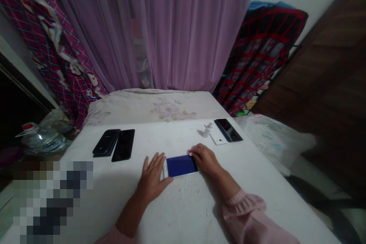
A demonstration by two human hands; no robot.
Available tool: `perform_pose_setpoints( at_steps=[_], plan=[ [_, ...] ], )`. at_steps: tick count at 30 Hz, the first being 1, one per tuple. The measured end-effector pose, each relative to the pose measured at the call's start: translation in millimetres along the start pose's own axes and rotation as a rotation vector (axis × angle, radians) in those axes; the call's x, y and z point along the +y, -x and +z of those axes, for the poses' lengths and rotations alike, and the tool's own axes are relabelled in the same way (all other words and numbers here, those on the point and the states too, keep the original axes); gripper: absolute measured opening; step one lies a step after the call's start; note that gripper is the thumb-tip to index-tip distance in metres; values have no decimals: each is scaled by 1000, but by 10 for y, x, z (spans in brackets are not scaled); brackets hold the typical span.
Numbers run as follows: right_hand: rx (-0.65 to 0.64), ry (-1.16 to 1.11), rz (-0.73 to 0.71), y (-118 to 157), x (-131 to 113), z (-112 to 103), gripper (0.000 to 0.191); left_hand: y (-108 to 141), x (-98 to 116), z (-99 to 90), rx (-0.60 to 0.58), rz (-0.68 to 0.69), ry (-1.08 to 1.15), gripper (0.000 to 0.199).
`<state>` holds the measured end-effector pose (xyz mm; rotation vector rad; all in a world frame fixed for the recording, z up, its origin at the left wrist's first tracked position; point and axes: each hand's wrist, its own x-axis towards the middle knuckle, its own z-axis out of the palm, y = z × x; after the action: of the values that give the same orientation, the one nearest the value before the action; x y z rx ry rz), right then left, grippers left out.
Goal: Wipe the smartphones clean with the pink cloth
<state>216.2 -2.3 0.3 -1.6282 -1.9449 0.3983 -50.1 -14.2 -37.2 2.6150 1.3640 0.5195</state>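
A white smartphone (182, 166) lies flat and sideways on the white-covered table (177, 213), its screen lit dark blue. My left hand (151, 179) rests at the phone's left end, fingers stretched out and spread, the thumb along the near edge. At the far right corner of the screen, my right hand (206, 159) pinches a small pink piece of cloth (189, 153). Part of that cloth is hidden under the fingers, and the hand covers the phone's right end.
Two dark phones, one in a case (107, 142) and one black (123, 145), lie at the left. Toward the right back are a small white spray bottle (207, 130), a white phone (219, 137) and a dark phone (228, 129). Purple curtains (183, 30) hang behind the table.
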Motion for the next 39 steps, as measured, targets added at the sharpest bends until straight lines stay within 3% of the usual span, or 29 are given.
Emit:
perform_pose_setpoints(
  at_steps=[4,9,12,17,20,29,36,39],
  plan=[
    [-55,77,-154,-103,-303,175,22,-4,22,-19,-27,-18,-2,66],
    [-96,136,-220,-199,-572,363,22,-3,43,-26,-9,-22,-19,66],
    [-94,120,-204,-170,-429,258,22,-2,53,-30,-14,-29,-22,66],
    [-13,127,-55,24,74,-59,20,-9,63,-30,-14,-44,-23,66],
    [43,26,-29,124,207,-81,21,-10,60,-28,-10,-41,-31,67],
    [102,-106,-92,199,119,78,22,-35,120,-28,0,-49,-68,71],
    [125,-214,-157,718,3,20,23,-35,127,1,78,-18,-76,66],
    [163,-219,-183,788,-14,26,20,-30,95,13,87,28,-60,66]
  ],
)
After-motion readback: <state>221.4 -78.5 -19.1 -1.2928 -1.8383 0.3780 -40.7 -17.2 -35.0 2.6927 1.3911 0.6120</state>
